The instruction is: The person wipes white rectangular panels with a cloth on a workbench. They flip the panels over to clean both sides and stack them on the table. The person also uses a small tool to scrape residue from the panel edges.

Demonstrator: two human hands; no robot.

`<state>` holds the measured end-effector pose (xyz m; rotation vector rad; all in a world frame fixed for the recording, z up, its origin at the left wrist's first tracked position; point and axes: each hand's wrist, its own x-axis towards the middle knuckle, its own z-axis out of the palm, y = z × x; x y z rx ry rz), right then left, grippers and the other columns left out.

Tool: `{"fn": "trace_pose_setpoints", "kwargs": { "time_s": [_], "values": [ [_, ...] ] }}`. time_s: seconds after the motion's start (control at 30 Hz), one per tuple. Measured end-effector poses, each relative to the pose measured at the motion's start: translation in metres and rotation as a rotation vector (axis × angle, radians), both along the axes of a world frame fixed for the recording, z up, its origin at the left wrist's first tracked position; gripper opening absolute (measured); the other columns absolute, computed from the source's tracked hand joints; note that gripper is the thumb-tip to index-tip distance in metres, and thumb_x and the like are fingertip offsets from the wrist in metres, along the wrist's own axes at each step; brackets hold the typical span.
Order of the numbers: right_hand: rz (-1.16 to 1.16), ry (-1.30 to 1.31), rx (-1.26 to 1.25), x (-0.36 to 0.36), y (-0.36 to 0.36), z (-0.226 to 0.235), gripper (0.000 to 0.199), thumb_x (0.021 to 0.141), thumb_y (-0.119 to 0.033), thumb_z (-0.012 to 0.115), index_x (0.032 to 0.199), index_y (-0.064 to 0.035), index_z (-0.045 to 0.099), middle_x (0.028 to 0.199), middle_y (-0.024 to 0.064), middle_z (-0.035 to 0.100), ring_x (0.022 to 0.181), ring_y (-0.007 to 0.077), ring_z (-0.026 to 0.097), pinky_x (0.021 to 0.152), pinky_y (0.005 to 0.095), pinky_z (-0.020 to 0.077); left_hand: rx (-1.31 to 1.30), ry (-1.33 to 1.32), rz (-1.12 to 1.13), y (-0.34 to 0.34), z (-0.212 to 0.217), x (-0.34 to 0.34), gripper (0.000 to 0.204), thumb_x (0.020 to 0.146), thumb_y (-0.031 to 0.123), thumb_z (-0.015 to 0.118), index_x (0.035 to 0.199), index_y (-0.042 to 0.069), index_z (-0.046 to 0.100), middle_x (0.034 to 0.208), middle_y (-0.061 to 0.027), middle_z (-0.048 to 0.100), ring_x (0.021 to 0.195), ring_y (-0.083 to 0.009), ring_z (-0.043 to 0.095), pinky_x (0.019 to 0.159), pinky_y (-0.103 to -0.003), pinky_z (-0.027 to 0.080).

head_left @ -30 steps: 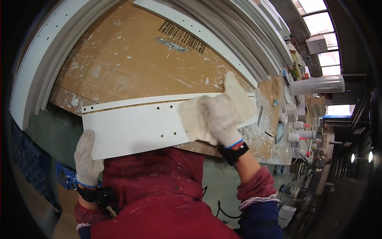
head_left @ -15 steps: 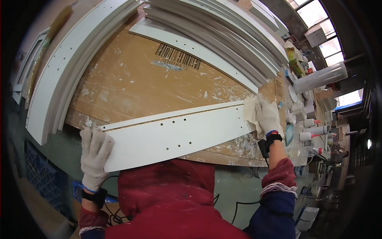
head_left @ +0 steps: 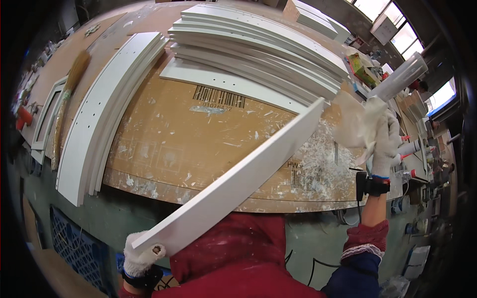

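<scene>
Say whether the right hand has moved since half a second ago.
Yes: the right hand has moved rightward, farther from the barcode on the cardboard.

The gloved left hand (head_left: pixel 135 257) gripped near seven o'clock, fingers curled. The gloved right hand (head_left: pixel 386 141) clenched upright at three, its bare forearm (head_left: pixel 373 212) slanting up from five.

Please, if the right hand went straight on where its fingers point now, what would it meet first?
Beyond the pale cloth it holds, the right hand would probably meet the clear cylinder first, though depth is hard to judge here.
</scene>
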<state>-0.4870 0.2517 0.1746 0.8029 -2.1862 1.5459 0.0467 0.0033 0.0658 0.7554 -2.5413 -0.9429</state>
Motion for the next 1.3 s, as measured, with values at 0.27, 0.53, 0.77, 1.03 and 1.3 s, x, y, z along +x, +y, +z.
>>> {"fn": "trace_pose_setpoints", "kwargs": {
  "time_s": [0.27,0.53,0.77,1.03,1.3],
  "values": [
    [0.983,0.418,0.268,0.239,-0.119,-0.067,0.023,0.080,-0.019,0.065,0.101,-0.0095,0.065,0.093,0.0035,0.063,0.088,0.0239,0.062,0.069,0.0398,0.0514,0.931,0.402,0.673,0.028,-0.034,0.039,0.032,0.086,0.021,0.058,0.106,-0.004,0.053,0.091,-0.0117,0.061,0.078,-0.0225,0.064,0.068,-0.035,0.056],
    [0.977,0.567,0.587,0.259,-0.134,-0.120,0.055,0.082,-0.043,0.059,0.130,-0.0163,0.054,0.136,0.0075,0.049,0.129,0.0329,0.042,0.097,0.0501,0.0390,1.189,0.606,0.693,0.048,-0.006,0.031,0.046,0.092,0.034,0.055,0.116,-0.005,0.048,0.102,-0.0167,0.061,0.090,-0.0263,0.066,0.075,-0.037,0.059],
    [0.424,0.357,1.183,0.086,-0.112,-0.117,0.056,0.090,-0.042,0.047,0.137,-0.0129,0.044,0.140,0.0145,0.043,0.132,0.0322,0.036,0.106,0.0443,0.0316,1.226,0.619,0.809,0.043,-0.050,0.087,0.060,0.095,0.039,0.050,0.133,-0.006,0.037,0.129,-0.0192,0.052,0.107,-0.0246,0.060,0.087,-0.038,0.055],
    [0.317,0.572,1.138,0.082,-0.106,-0.120,0.049,0.092,-0.029,0.048,0.128,0.0039,0.046,0.129,0.0242,0.049,0.124,0.0374,0.045,0.101,0.0428,0.0389,1.243,0.965,0.558,0.038,-0.025,0.051,0.072,0.094,0.048,0.042,0.146,0.001,0.023,0.150,-0.0189,0.029,0.134,-0.0220,0.039,0.107,-0.035,0.039],
    [0.752,0.681,0.629,0.191,-0.121,-0.108,0.037,0.078,-0.029,0.064,0.110,-0.0096,0.063,0.116,0.0092,0.058,0.106,0.0260,0.057,0.078,0.0377,0.0487,1.119,0.738,0.420,0.014,0.003,0.055,0.068,0.095,0.044,0.038,0.146,0.002,0.024,0.148,-0.0193,0.032,0.133,-0.0281,0.040,0.106,-0.041,0.041]
  ]
}}
